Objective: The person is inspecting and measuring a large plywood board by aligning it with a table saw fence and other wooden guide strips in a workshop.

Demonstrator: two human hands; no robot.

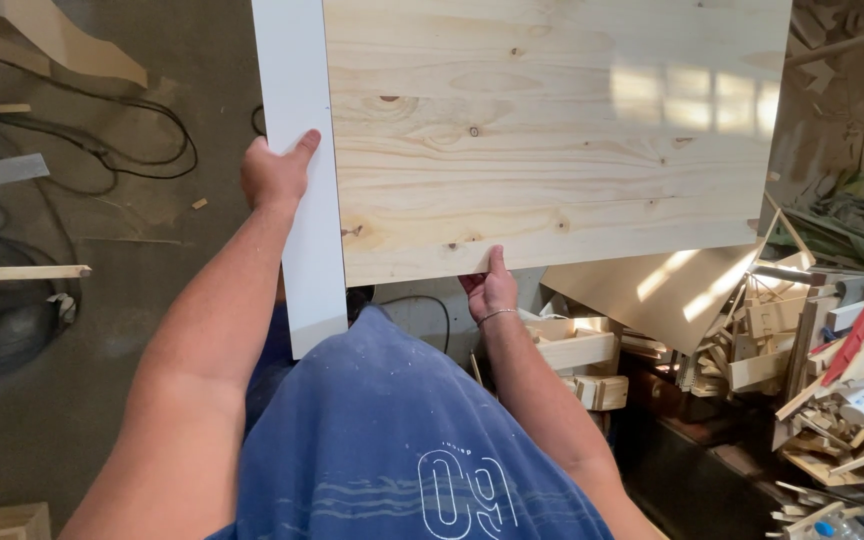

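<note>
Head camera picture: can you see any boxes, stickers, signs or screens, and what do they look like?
No signs or screens show.
White container: lying in the scrap-wood pile at right, with a label too small to make out.
Clear bottle: bottom right corner, blue cap.
Blue shirt: bottom centre, white print.

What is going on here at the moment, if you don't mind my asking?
A person in a blue shirt holds up a large pine panel with both hands. The left hand grips the white strip along its side; the right hand supports the bottom edge. Wood offcuts are piled to the right.
</note>
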